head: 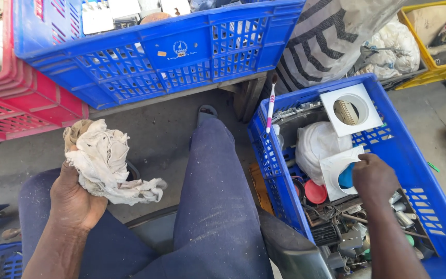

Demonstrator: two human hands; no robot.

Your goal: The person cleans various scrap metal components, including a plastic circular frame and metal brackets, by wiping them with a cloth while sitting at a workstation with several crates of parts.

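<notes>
Left hand (pixel 76 199) fingers closed around crumpled off-white cloth rag (pixel 110 163). Right hand (pixel 373 178) inside blue plastic crate (pixel 414 155), fingers curled on white square plate with round hole (pixel 336 173); grip unclear.

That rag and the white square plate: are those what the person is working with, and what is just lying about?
In hand:
- left hand holds a crumpled rag
- right hand reaches a white square plate in the blue crate

Lying about:
- toothbrush
- second white plate with round hole
- red cap
- red crate
- yellow crate
</notes>
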